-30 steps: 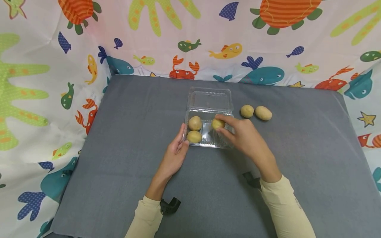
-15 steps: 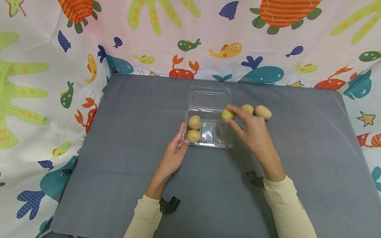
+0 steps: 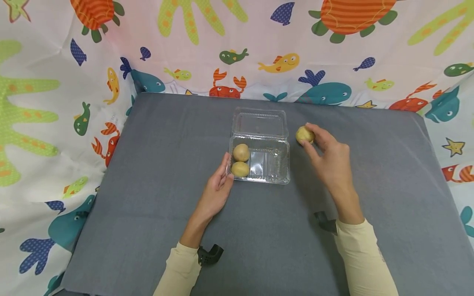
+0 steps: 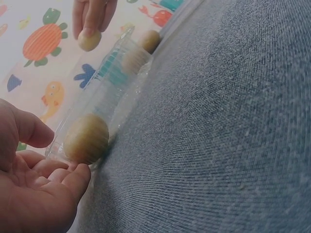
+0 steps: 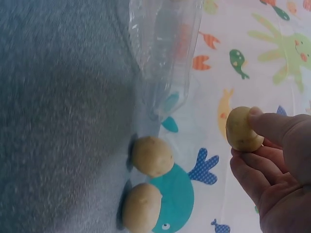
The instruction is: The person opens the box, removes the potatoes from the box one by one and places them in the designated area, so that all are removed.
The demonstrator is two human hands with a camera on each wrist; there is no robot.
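A clear plastic clamshell container (image 3: 277,162) lies on the grey cloth with its lid folded back. Two potatoes, one (image 3: 241,152) behind the other (image 3: 240,169), sit along its left side. My left hand (image 3: 215,194) holds the container's left edge, thumb by the front corner. Right of the container, my right hand (image 3: 331,166) pinches a small round potato (image 5: 243,129) between thumb and fingers, lifted off the cloth. Below it in the right wrist view, two more potatoes, a rounder one (image 5: 152,156) and a longer one (image 5: 142,208), rest on the cloth; the right hand hides them in the head view.
The grey cloth (image 3: 166,144) covers the table. A white curtain (image 3: 255,37) printed with sea animals hangs behind it and along the left side. Dark wrist mounts (image 3: 210,255) sit at both sleeves.
My right hand has lifted the pinched potato out of the container's right side and carried it right and back, over the loose potatoes. The left hand has stayed at the container.
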